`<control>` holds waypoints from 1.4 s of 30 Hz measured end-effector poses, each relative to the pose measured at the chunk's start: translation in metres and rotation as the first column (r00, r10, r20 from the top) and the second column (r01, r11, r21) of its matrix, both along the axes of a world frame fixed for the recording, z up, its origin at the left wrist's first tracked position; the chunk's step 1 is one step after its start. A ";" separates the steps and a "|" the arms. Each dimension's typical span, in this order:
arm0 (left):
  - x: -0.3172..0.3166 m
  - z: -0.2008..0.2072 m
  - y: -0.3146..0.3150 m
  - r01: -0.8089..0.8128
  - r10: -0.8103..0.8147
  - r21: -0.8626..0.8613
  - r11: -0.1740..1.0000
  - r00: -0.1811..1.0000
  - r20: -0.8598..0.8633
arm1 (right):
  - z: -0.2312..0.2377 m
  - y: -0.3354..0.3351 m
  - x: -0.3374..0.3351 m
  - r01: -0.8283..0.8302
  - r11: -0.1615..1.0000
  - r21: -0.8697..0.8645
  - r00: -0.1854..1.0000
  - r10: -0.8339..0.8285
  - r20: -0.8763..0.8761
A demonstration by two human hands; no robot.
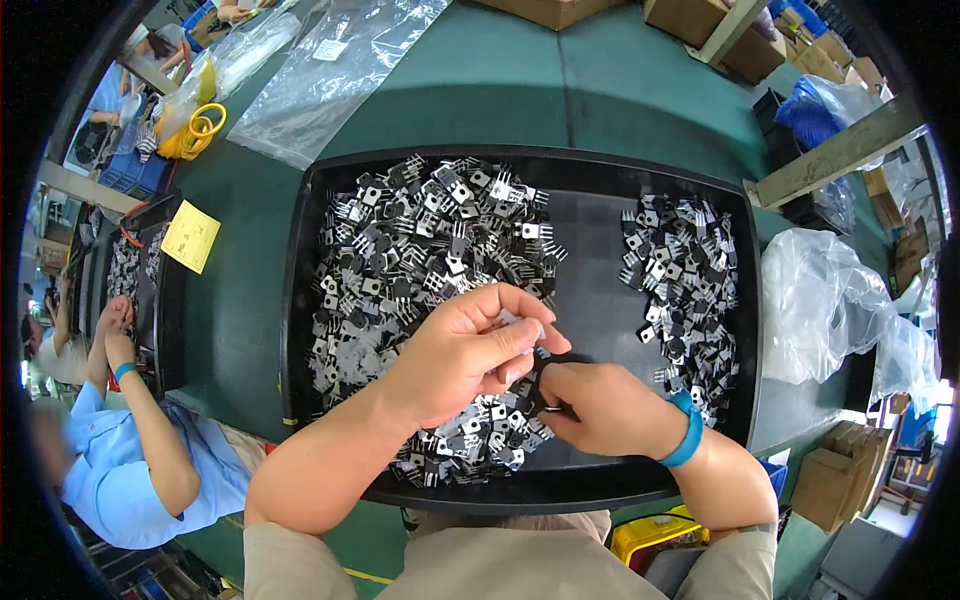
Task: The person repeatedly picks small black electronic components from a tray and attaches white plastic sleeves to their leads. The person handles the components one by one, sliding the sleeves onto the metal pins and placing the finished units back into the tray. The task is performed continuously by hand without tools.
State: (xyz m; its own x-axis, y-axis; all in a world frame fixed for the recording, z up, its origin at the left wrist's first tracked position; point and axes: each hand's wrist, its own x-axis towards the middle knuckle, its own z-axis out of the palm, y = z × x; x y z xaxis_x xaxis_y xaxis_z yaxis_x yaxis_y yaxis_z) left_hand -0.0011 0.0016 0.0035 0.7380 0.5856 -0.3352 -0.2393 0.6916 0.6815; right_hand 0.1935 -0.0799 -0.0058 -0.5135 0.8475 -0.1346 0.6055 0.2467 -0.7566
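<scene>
Both hands are close together above a black tray (600,290). My left hand (465,350) is closed in a pinch, with small whitish translucent pieces (508,318) showing at its thumb and fingers. Just right of it, my right hand (610,405) is closed, fingers bent inward. A small shiny bit shows by its fingertips, but I cannot make out what it holds. A large heap of three-legged transistors (455,235) fills the tray's left side, and a smaller transistor heap (680,280) lies along its right side. Translucent white pieces (355,355) lie on the large heap.
A clear plastic bag (335,75) lies beyond the tray on the green table (500,110). More clear bags (825,300) are at the right, near a metal post (840,150). A yellow paper note (191,237) sits at the left. Another person (150,450) in blue works there.
</scene>
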 end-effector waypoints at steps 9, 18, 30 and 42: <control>0.001 0.003 -0.002 0.013 -0.002 0.064 0.998 0.985 -0.172 | 0.015 0.002 0.003 0.559 0.823 0.101 0.758 -0.458 -0.463; 0.002 0.005 -0.005 0.031 -0.001 0.151 0.988 0.980 -0.198 | 0.022 -0.005 -0.008 0.544 0.836 0.070 0.767 -0.461 -0.446; 0.004 -0.004 -0.008 0.067 0.065 0.419 0.905 0.954 -0.292 | 0.020 0.000 -0.006 0.452 0.890 -0.056 0.812 -0.437 -0.387; -0.001 0.003 -0.005 0.156 -0.056 0.267 0.951 0.936 -0.347 | 0.013 -0.004 -0.006 0.470 0.875 -0.116 0.747 -0.464 -0.475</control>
